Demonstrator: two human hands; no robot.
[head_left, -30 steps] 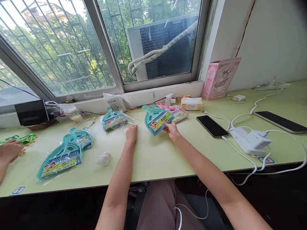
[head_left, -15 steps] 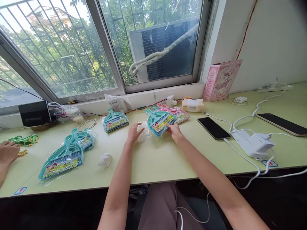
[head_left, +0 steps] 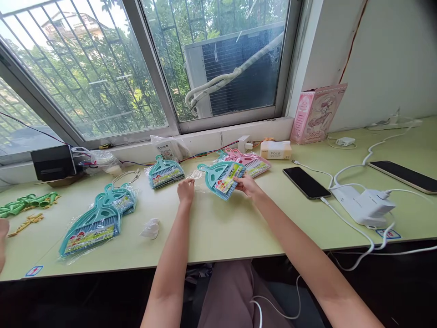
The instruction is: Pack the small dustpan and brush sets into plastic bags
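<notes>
My right hand [head_left: 248,186] grips the lower right edge of a teal mini dustpan and brush set [head_left: 218,180], holding it tilted above the table. A yellow-green label crosses its blue bristles. Just left of it, my left hand [head_left: 186,190] is closed, its fingertips pinching a clear plastic bag [head_left: 197,175]. Behind the held set lie pink dustpan and brush sets [head_left: 251,160]. A bagged teal set [head_left: 166,172] rests beyond my left hand, and more wrapped teal sets [head_left: 92,230] overlap at the left.
Crumpled white tissue [head_left: 150,228] lies left of my left forearm. To the right are a phone [head_left: 306,182], a white power strip [head_left: 358,205] with cables and a larger dark device [head_left: 406,175]. Another person's hand [head_left: 2,228] shows at the left edge, near green pieces [head_left: 29,203].
My left hand has closed its fingers on the clear plastic and shifted slightly left. The teal set in my right hand has turned and moved left. The other person's hand has drawn back left.
</notes>
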